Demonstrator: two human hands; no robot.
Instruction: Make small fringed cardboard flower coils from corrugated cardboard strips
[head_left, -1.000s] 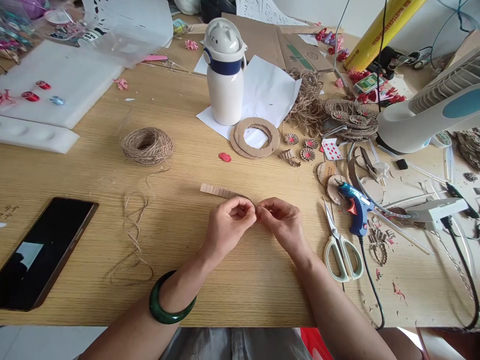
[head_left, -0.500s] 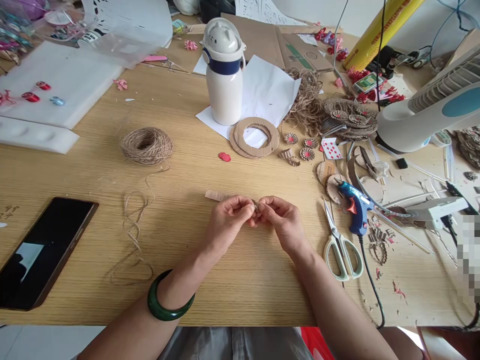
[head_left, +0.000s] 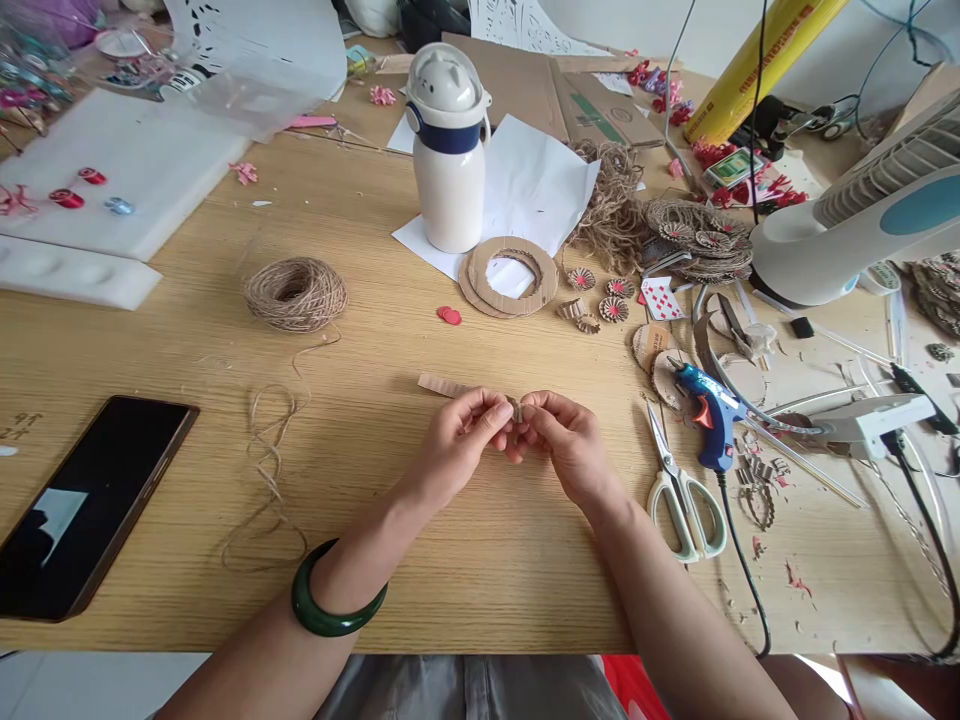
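Close together over the middle of the table, my left hand (head_left: 466, 440) and my right hand (head_left: 564, 440) pinch a narrow strip of corrugated cardboard (head_left: 441, 385). Its free end sticks out to the left behind my left fingers. The other end, a small bent piece, shows between my fingertips and is mostly hidden by them. A green bangle (head_left: 337, 590) circles my left wrist. Beyond my hands lie two red discs (head_left: 450, 315), two stacked cardboard rings (head_left: 517, 310) and several small pleated cardboard rosettes (head_left: 581, 279) with red centres.
To the left are a phone (head_left: 94, 510) and a ball of twine (head_left: 296, 294) with a loose tail. Scissors (head_left: 686, 515) and a blue glue gun (head_left: 716, 415) lie right of my right arm. A white bottle (head_left: 448, 180) stands behind, a white fan (head_left: 847, 220) back right.
Both hands stay nearly in place, with slight finger shifts. The strip's free end has slid a little to the right, toward my left hand.
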